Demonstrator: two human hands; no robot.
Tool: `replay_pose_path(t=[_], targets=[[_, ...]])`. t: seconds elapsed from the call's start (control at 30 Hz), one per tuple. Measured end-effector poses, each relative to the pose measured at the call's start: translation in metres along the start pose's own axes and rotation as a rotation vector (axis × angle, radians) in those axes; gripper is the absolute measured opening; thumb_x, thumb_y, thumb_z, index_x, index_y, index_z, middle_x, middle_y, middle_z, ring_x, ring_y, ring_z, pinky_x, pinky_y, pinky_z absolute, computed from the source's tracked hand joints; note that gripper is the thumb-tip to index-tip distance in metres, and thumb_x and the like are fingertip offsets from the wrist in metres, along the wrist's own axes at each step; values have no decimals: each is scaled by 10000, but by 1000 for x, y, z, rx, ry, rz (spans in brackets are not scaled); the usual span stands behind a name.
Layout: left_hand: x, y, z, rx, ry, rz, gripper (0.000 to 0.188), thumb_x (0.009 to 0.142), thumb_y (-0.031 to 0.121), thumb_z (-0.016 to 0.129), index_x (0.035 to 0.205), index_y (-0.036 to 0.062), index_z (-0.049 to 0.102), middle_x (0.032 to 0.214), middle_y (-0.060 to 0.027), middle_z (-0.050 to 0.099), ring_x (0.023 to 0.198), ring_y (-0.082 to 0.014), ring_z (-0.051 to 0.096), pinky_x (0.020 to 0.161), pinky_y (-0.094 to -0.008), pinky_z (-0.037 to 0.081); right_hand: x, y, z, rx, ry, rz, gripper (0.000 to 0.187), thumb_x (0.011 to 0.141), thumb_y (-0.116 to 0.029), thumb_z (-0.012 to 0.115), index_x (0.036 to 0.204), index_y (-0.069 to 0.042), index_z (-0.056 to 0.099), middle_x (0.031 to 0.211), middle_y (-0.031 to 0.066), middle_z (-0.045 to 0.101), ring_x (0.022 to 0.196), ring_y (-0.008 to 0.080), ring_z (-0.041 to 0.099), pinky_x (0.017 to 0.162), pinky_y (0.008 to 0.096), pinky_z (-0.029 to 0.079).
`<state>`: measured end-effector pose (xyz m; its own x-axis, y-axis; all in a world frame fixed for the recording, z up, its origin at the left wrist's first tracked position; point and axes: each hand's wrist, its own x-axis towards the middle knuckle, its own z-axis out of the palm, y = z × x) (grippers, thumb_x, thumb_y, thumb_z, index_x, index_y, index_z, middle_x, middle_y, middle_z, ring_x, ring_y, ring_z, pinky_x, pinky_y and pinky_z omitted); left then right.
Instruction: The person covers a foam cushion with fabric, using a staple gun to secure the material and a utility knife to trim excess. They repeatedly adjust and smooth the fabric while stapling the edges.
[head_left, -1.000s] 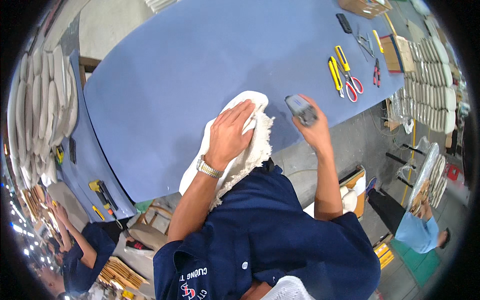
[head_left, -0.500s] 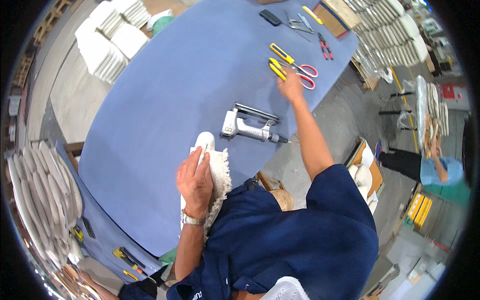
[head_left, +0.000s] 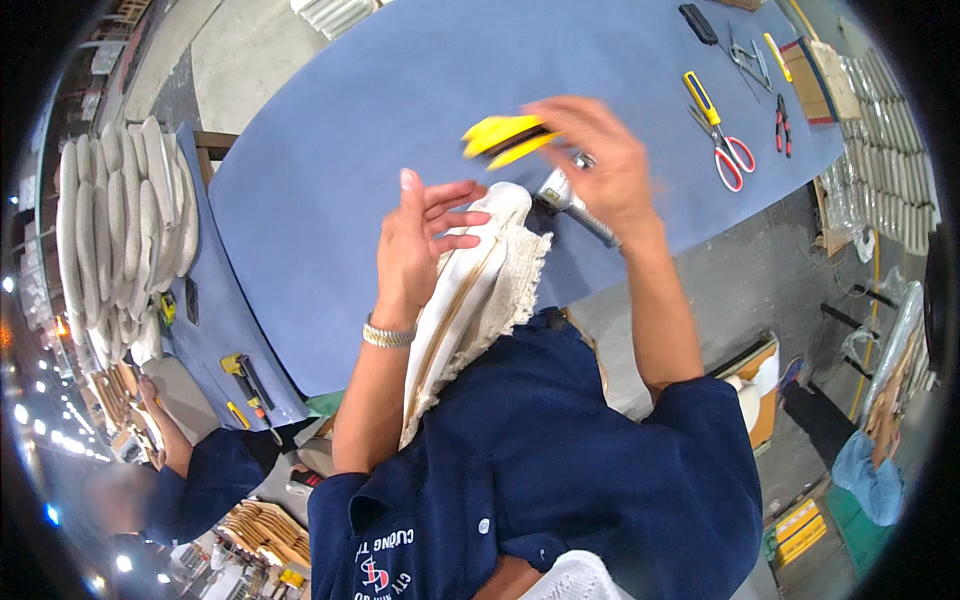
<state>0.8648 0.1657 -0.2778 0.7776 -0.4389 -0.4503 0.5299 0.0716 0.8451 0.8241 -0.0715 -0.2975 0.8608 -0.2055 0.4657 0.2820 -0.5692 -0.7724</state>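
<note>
One yellow cutter (head_left: pixel 505 138) has been lifted from the desk (head_left: pixel 380 120), pinched in the right hand (head_left: pixel 605 165), so it is brought near the frayed white piece (head_left: pixel 487 280) at the near edge; the left hand's (head_left: pixel 415 245) grip is now spread.

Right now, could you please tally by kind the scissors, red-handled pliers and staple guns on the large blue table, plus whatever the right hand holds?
Scissors: 1
Red-handled pliers: 1
Staple gun, partly hidden: 1
Yellow tool, blurred, in the right hand: 1
Total: 4
</note>
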Motion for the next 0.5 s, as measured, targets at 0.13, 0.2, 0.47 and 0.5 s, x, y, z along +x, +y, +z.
replay_pose_path(t=[0.13, 0.2, 0.47, 0.5], targets=[[2, 7, -13, -485, -288, -135, 732, 1056, 617, 416, 1319, -47, 578, 1180, -237, 701, 981, -320, 741, 759, -373, 647, 0, -44, 41, -103, -179, -310, 456, 805, -163, 732, 1256, -106, 694, 1210, 53, 687, 1041, 283, 647, 937, 408, 524], [-8, 6, -15, -517, -264, -121, 601, 1066, 472, 516, 1349, -56, 559, 1146, -228, 705, 988, -299, 742, 781, -382, 660, -6, -53, 44, -21, -200, -254, 475, 804, -179, 748, 1269, -105, 691, 1251, 55, 684, 1081, 284, 642, 950, 409, 522], [-52, -17, -20, -108, -11, 56, 445, 1016, 136, 565, 1390, -101, 522, 1000, -160, 732, 837, -199, 728, 683, -296, 614, -82, -49, 35, -53, -36, 187, 384, 770, -169, 857, 1133, -112, 744, 1235, 120, 679, 1133, 305, 652, 924, 413, 533], [-55, -14, -24, -109, -21, 73, 444, 1020, 141, 556, 1393, -97, 523, 987, -154, 726, 782, -188, 713, 655, -293, 605, -96, -45, 38, -92, -50, 251, 355, 772, -174, 854, 1104, -115, 743, 1215, 120, 676, 1129, 308, 648, 909, 420, 534]])
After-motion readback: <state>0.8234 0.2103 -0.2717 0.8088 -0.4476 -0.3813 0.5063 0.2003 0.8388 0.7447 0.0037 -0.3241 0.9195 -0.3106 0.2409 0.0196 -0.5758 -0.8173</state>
